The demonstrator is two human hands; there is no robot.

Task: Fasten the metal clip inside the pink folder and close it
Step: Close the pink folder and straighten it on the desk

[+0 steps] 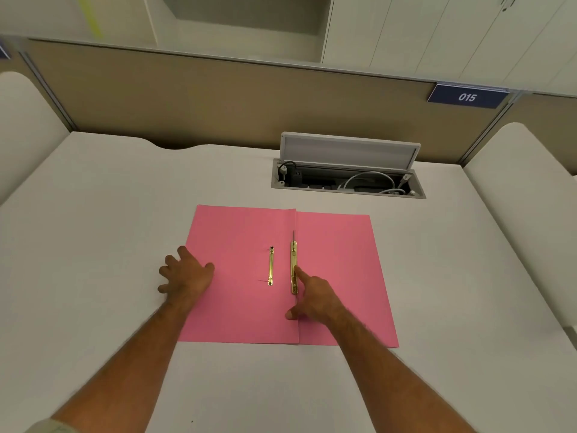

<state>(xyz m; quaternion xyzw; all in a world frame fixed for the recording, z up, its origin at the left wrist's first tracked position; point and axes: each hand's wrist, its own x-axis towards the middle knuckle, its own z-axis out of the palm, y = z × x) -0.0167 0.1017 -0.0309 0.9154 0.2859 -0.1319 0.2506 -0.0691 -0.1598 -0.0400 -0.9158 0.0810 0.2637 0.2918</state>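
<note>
We look down on a pale desk [93, 214] that fills most of the frame, with a tan partition [218, 98] running across the upper part and white cabinets [406, 26] above it. In the upper right a small blue sign [467, 96] reads 015. Set into the desk right of centre, an open cable hatch [348, 179] stands with its lid tilted up, cables showing inside. The pink folder [337, 276] lies open and flat at the centre of the frame, its fold running from the far edge toward us. Our left hand [187, 276] rests palm down with fingers spread across the folder's left edge, partly on the pink sheet and partly on the desk, gripping nothing. Our right hand [315, 296] lies just right of the fold, the index finger stretched out so its tip touches the long brass clip bar [293, 267] that lies along the fold, while the thumb presses the sheet lower down by the fold; it pinches nothing that we can see. The other fingers are curled under and hidden. A thinner brass strip [270, 266] lies on the left leaf, parallel to the bar and just beside it, touched by neither hand.
</note>
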